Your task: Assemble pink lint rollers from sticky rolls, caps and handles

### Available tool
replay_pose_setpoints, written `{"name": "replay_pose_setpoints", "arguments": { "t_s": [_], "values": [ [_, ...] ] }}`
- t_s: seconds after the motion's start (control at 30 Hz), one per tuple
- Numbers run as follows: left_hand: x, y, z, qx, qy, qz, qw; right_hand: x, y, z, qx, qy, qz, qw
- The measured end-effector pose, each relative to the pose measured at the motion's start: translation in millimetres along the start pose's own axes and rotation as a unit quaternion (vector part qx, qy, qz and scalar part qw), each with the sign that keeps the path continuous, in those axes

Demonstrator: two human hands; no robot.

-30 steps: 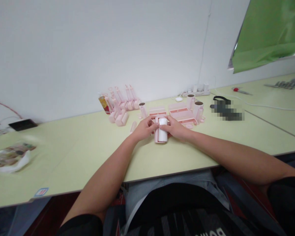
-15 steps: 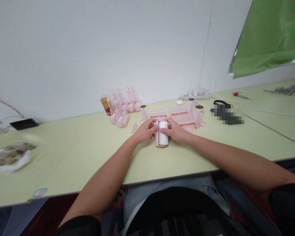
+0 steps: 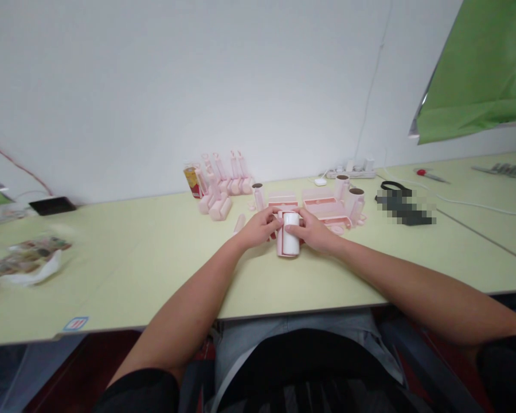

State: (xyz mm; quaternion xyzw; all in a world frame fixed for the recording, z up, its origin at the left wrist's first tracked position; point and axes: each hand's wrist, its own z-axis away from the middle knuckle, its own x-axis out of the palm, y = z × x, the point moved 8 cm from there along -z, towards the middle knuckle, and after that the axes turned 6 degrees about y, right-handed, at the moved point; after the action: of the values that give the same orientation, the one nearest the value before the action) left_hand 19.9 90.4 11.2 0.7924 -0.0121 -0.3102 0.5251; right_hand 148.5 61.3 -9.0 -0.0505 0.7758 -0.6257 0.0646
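The white roll (image 3: 292, 241) sits upright between your two hands, lying in an open pink case (image 3: 280, 246) whose wall shows along the roll's left side. Your left hand (image 3: 258, 228) grasps the case by its upper left, thumb at the edge beside the roll. Your right hand (image 3: 320, 233) grips the white roll from the other side, thumb laid across its front (the fingers behind are mostly hidden). Whether the case touches the counter (image 3: 249, 287) beneath your hands, you cannot tell from here.

Just beyond your fingers lie open pink trays (image 3: 324, 205) with redder insides. Past your left hand, a narrow roll (image 3: 258, 198) stands on end, its brown core showing; beyond your right hand stand two wider rolls (image 3: 356, 198), also brown-cored.

Farther out, past your left hand, pink rollers with handles (image 3: 221, 206) cluster near the wall, a yellow and red packet (image 3: 193, 182) behind them. Beyond your right hand, a white power strip (image 3: 352, 174) lies along the wall, and to that hand's right rests a black strapped item (image 3: 406, 211) (partly blurred out). Well left of your left hand lies a plastic bag (image 3: 38, 269) with mixed contents.
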Motion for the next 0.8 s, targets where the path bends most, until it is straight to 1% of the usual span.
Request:
{"name": "replay_pose_setpoints", "arguments": {
  "t_s": [0.3, 0.37, 0.43, 0.53, 0.8],
  "values": [
    [2.7, -1.0, 0.6, -0.021, 0.007, 0.023, 0.999, 5.7, -0.4, 2.8, 0.032, -0.012, -0.052, 0.998],
    [0.7, 3.0, 0.2, -0.006, 0.022, 0.011, 1.0, 7.2, -0.6, 3.4, 0.04, -0.016, -0.067, 0.997],
    [-3.2, 9.0, -0.7, 0.023, 0.045, -0.006, 0.999, 9.1, 0.1, 4.1, 0.052, -0.025, -0.076, 0.995],
    [-9.2, 15.2, -2.4, 0.053, 0.071, -0.017, 0.996, 10.1, 0.9, 4.8, 0.062, -0.036, -0.067, 0.995],
    [-8.3, 18.9, -2.5, 0.033, 0.049, -0.013, 0.998, 5.2, 1.4, 2.0, 0.044, -0.033, -0.051, 0.997]
  ]
}}
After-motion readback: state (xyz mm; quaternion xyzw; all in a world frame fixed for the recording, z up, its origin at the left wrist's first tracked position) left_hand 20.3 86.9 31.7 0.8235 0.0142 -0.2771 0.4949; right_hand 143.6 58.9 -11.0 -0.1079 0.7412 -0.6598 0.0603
